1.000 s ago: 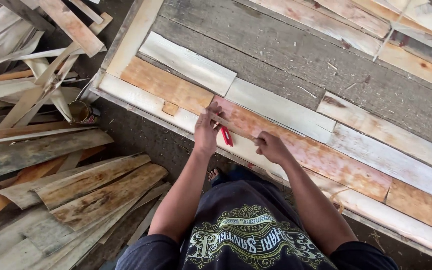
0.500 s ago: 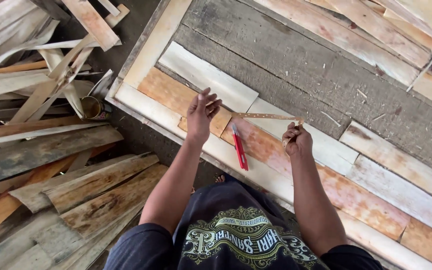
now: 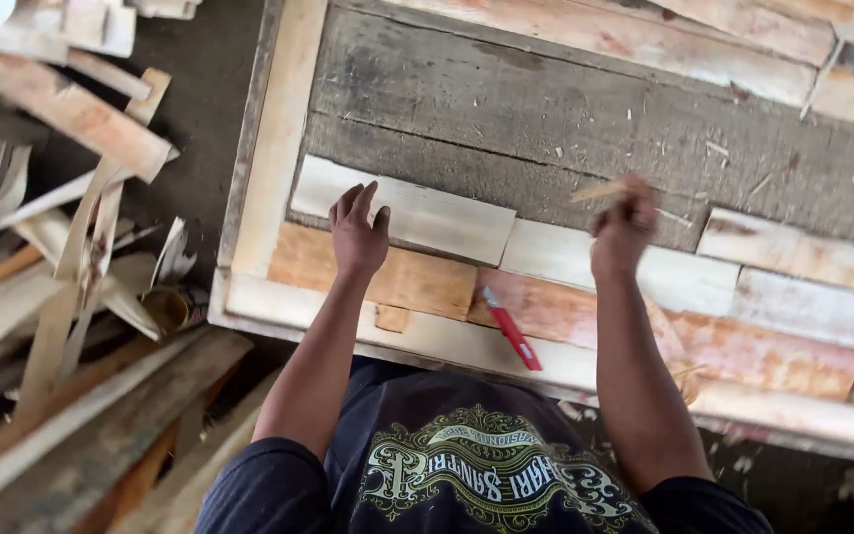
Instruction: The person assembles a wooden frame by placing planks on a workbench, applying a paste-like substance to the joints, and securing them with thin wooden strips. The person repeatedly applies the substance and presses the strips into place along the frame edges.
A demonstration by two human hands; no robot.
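Head view: the left hand [image 3: 358,229] lies flat, fingers [image 3: 350,203] spread and gripping nothing, pressing on the left end of a pale short plank [image 3: 427,220] just above an orange-brown plank [image 3: 407,282]. The right hand [image 3: 623,229] is blurred; its fingers are curled shut around a thin wooden strip [image 3: 597,190], apparently a folding rule, which points left over the grey board [image 3: 546,119] of the bench [image 3: 269,148].

A red pencil [image 3: 512,329] lies loose on a reddish plank [image 3: 585,311], between the two forearms and apart from both hands. The pale front rail [image 3: 298,302] runs along the near edge. A heap of scrap laths [image 3: 71,247] lies on the floor at left, well apart from the work.

Judged procedure for the step in hand:
1. Keep the left palm firmly down so the short plank cannot shift.
2. Lay the strip flat and flush against the plank end before reading it.
3. Leave the pencil within reach of the right hand.
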